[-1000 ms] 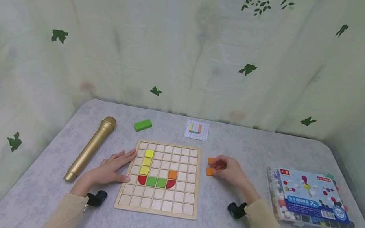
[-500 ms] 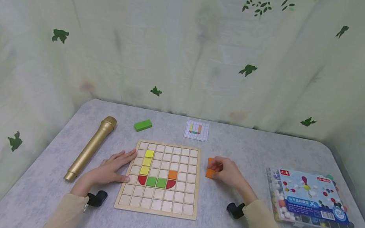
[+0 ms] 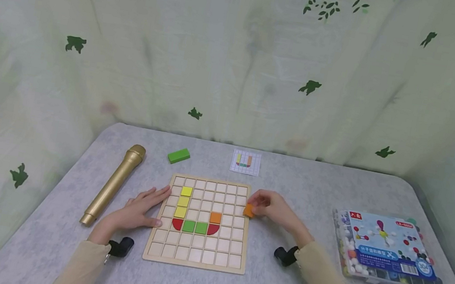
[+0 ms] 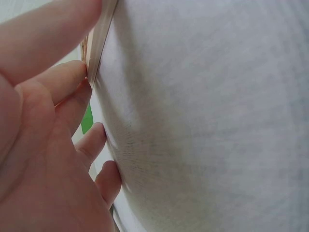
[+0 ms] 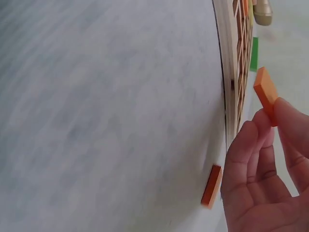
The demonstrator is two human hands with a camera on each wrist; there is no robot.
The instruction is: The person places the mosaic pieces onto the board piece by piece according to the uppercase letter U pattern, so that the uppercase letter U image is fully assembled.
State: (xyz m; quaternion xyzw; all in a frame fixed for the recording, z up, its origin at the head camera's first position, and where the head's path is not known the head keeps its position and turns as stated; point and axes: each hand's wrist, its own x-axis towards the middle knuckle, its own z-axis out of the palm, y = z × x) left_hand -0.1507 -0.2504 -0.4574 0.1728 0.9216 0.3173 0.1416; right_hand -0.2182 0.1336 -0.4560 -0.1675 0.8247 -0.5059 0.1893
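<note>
My right hand [image 3: 276, 213] pinches an orange square tile [image 3: 248, 210] between thumb and fingers, above the right edge of the wooden grid board [image 3: 194, 255]. In the right wrist view the held tile [image 5: 265, 92] is tilted and clear of the tabletop. A second orange tile [image 5: 211, 186] lies on the table below that hand; the hand hides it in the head view. My left hand [image 3: 133, 212], fingers spread, rests against the board's left edge. On the board, yellow tiles [image 3: 183, 201], red rounded tiles [image 3: 177, 224], green tiles [image 3: 194, 226] and one orange tile [image 3: 215, 217] sit in grid cells.
A printed pattern card [image 3: 245, 162] lies behind the board. Further left are a green block [image 3: 178, 155] and a gold microphone [image 3: 113, 186]. A clear case of coloured balls [image 3: 386, 249] stands on the right of the table.
My right hand has pinched an orange tile, lifted it and carried it left, from beside the board to over its right edge. The left hand stays in place.
</note>
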